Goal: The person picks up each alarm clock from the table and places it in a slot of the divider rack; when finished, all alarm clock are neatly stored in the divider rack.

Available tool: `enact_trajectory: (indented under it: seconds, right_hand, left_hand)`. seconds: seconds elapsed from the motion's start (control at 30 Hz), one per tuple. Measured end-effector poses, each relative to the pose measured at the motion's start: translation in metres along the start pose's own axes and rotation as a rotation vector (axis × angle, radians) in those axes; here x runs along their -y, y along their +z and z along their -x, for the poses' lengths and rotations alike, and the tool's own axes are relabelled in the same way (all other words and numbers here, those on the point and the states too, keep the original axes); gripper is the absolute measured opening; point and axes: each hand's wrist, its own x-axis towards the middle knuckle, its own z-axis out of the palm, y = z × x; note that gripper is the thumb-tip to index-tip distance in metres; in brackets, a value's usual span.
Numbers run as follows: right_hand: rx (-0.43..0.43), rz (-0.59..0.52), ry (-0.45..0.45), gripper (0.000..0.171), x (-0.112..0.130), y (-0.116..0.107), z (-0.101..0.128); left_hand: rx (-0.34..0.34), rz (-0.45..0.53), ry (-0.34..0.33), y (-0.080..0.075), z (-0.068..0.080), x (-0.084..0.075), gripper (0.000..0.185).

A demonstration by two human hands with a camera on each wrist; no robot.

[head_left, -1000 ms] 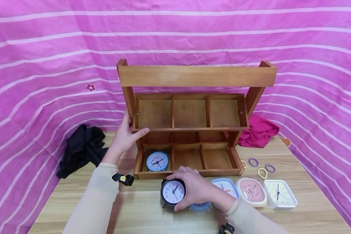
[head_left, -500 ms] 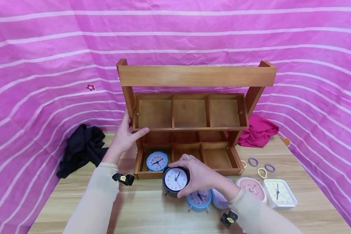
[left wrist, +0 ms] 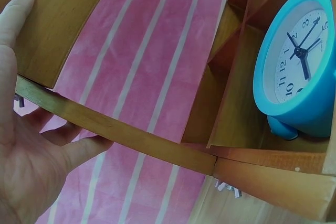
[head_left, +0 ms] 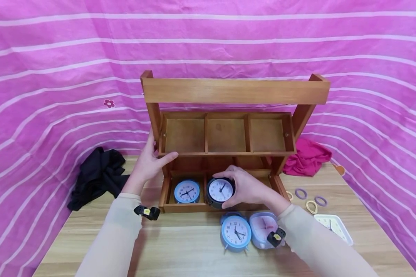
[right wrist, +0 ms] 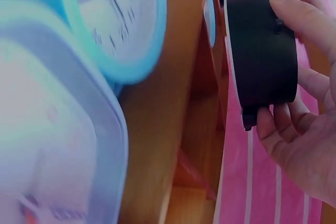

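Observation:
My right hand (head_left: 244, 187) grips a round black alarm clock (head_left: 220, 190) at the middle lower compartment of a two-tier wooden shelf (head_left: 228, 153). In the right wrist view, thumb and fingers hold the rim of the black clock (right wrist: 262, 51). My left hand (head_left: 148, 164) grips the shelf's left side, thumb in front and fingers behind the upright (left wrist: 115, 127). A round blue alarm clock (head_left: 187, 191) stands in the lower left compartment, also large in the left wrist view. Whether the black clock touches the compartment floor is hidden.
Before the shelf stand a light-blue round clock (head_left: 235, 232) and a pale blue squarish clock (head_left: 263, 227). A white square clock (head_left: 332, 227) is partly behind the right sleeve. Purple and cream rings (head_left: 301, 193) lie right. Black cloth (head_left: 98, 177) and pink cloth (head_left: 306, 157) flank the shelf.
My right hand has carried the black clock from the table in front, up and to the right, to the middle lower compartment. The left hand has stayed on the shelf's side.

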Motion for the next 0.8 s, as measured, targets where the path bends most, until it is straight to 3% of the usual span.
enact_trajectory:
  seconds: [0.27,0.8]
  right_hand:
    - [0.012,0.007,0.072,0.082,-0.016,-0.007,-0.013]
    - [0.062,0.030,0.097,0.081,-0.031,0.002,-0.025]
  left_hand:
    - [-0.011,-0.003,0.000,0.000,-0.001,0.005,0.103]
    - [-0.012,0.000,-0.010,0.000,0.000,0.002,0.102]
